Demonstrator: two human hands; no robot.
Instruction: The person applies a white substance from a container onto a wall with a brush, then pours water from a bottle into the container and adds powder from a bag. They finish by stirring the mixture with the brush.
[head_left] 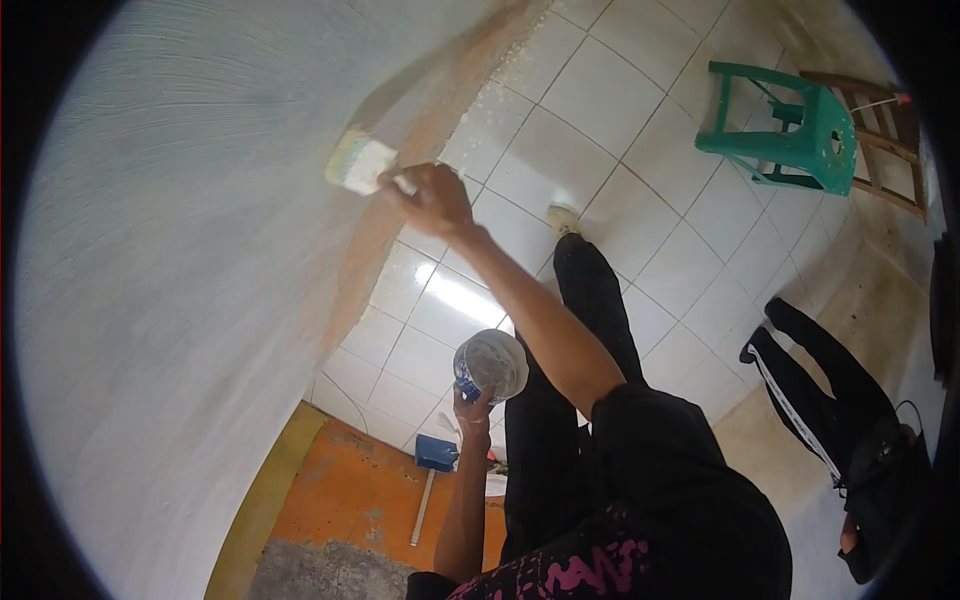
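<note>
My right hand (pixel 435 203) is closed round the handle of a wide paintbrush (pixel 362 163). The brush's pale bristles lie at the lower part of the whitish wall (pixel 200 260), just above a bare reddish-brown strip (pixel 360 262) along the wall's foot. Lower down and closer to my body, my left hand (pixel 474 408) grips a small paint bucket (pixel 492 362) from its side and underneath. The bucket is smeared with grey-white, with a blue patch on its side.
White floor tiles (pixel 640 190) carry pale splatters beside the wall. A green plastic stool (pixel 800 140) stands at upper right, by a brown wooden frame (pixel 890 150). A blue dustpan (pixel 436 453) lies near the orange floor patch (pixel 340 490). Dark striped clothing (pixel 830 410) shows at right.
</note>
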